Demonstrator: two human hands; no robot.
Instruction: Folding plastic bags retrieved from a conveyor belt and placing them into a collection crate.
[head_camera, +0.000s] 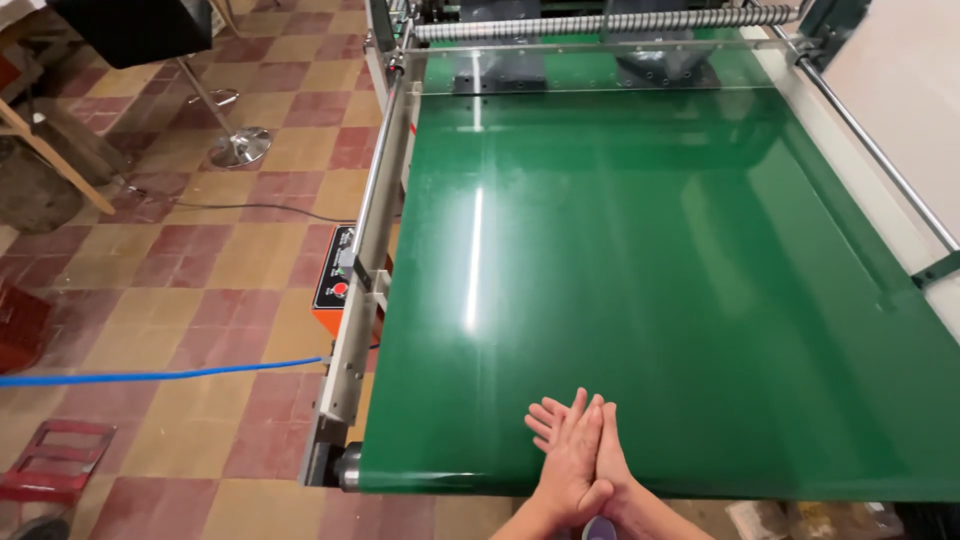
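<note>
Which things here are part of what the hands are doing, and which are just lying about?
In hand:
left hand and right hand, pressed together, holding nothing
green conveyor belt beneath them
roller at the far end
side rail
orange control box

Lying about:
blue hose
stool base
red frame on the floor

workshop: wide green conveyor belt (650, 280) on metal rails, orange control box (335, 282), blue hose (150, 376) across tiled floor (200, 270).
</note>
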